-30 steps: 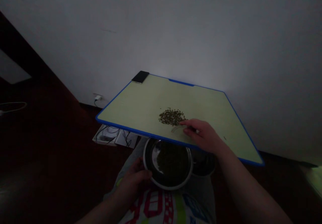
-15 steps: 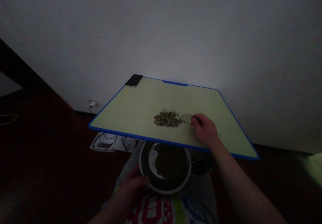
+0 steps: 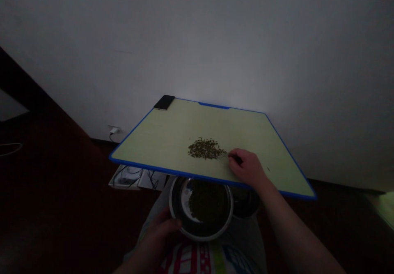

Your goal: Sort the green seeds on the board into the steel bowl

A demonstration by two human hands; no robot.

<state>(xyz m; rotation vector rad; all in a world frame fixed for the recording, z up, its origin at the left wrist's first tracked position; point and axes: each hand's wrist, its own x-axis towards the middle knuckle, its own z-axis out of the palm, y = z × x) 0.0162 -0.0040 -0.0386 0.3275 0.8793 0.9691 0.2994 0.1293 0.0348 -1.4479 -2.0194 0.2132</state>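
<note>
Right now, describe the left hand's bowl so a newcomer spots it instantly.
Find the pale table edged in blue. Below its near edge, the left hand holds a round bowl. Its bright rim and greenish contents set it apart from the darker container beside it.

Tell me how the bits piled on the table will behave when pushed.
The bits would probably spread rather than move as one, since some lie apart at the edges. Each is likely light, being so small. They may slide easily, as the table looks flat and smooth.
</note>
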